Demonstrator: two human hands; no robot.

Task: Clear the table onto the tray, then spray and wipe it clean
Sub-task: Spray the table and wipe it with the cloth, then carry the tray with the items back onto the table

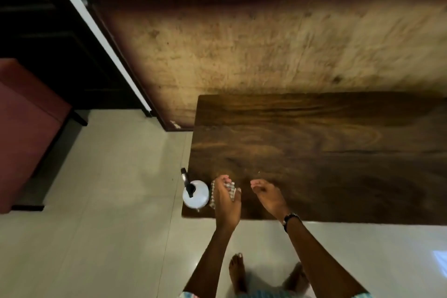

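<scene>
A dark wooden table [326, 152] fills the middle and right of the head view. On its near left corner stands a white spray bottle [196, 195] with a black nozzle. Just right of it, my left hand [226, 197] is closed around a small checked cloth [229, 190], part of which shows between the fingers and at the hand's left edge. My right hand [267, 195] hovers over the table's front edge with fingers loosely curled and nothing in them. No tray is in view.
A large wooden board [242, 51] leans against the white wall behind the table. A red seat [24, 128] and dark furniture [36, 19] stand at the left. Pale floor tiles [108, 225] lie below, with my bare feet near the table's front edge.
</scene>
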